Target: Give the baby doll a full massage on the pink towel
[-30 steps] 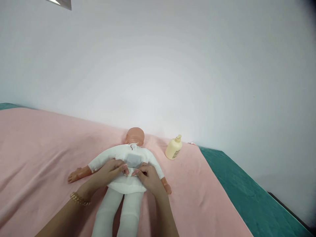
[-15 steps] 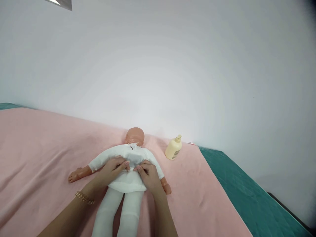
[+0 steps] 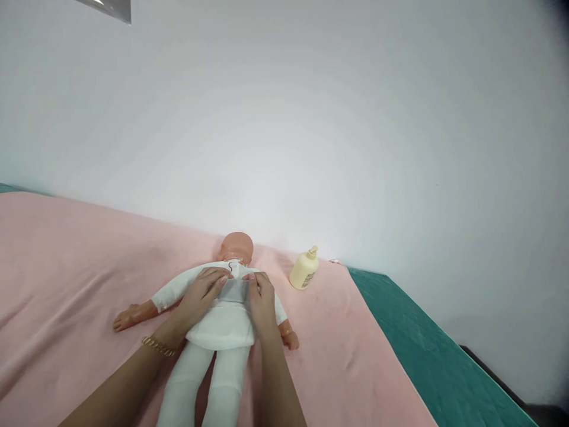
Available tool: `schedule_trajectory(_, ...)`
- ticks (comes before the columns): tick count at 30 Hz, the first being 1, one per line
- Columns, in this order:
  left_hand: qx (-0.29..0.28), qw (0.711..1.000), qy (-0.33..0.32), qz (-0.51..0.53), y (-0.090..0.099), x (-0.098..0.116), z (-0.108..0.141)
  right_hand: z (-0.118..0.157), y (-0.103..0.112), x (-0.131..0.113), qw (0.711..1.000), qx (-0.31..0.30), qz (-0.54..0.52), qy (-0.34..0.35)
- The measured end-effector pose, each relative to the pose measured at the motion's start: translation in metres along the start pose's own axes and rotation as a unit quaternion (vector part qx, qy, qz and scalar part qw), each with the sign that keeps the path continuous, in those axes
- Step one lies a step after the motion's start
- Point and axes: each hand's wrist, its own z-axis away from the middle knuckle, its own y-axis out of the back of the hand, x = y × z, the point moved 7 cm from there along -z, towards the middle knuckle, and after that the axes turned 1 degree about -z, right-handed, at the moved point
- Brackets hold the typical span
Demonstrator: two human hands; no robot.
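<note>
A baby doll (image 3: 222, 325) in a white cloth suit lies face down with its head toward the wall and arms spread. Across its back is a pale grey rectangular patch (image 3: 235, 291); whether it is cloth or a pad I cannot tell. My left hand (image 3: 204, 295) is closed at the patch's upper left corner, thumb along the edge and fingers over the doll's upper back. At the upper right corner my right hand (image 3: 261, 299) is also closed, thumb and fingers pinched on the edge. A short dark thread shows below the doll's neck.
A cream pump bottle (image 3: 304, 270) stands right of the doll's head. Pink cloth (image 3: 347, 350) with soft folds covers the surface under the doll. A green sheet (image 3: 413, 332) shows along the right, and a white wall (image 3: 284, 130) rises behind.
Both hands have moved from the patch's lower edge up to its upper corners, toward the doll's neck. The whole view has shifted slightly, with the doll and bottle now further left.
</note>
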Motion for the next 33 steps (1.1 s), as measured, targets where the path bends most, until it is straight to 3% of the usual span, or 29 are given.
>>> schedule_trajectory(6, -0.036, 0.998, -0.012, -0.044, -0.012, -0.009, -0.002, -0.012, -0.025, 0.007, 0.988, -0.034, 0.145, -0.031)
schedule_trajectory(15, -0.037, 0.998, -0.019, -0.054, -0.016, -0.013, -0.001, -0.006, -0.027, 0.013, 0.987, -0.033, 0.154, -0.025)
schedule_trajectory(21, -0.018, 0.994, -0.044, -0.103, -0.018, -0.02, 0.002, 0.0, -0.025, 0.003, 0.993, -0.018, 0.109, 0.033)
schedule_trajectory(33, -0.029, 0.989, -0.045, -0.141, -0.023, -0.028, 0.002, -0.004, -0.034, 0.012, 0.985, -0.046, 0.164, 0.025)
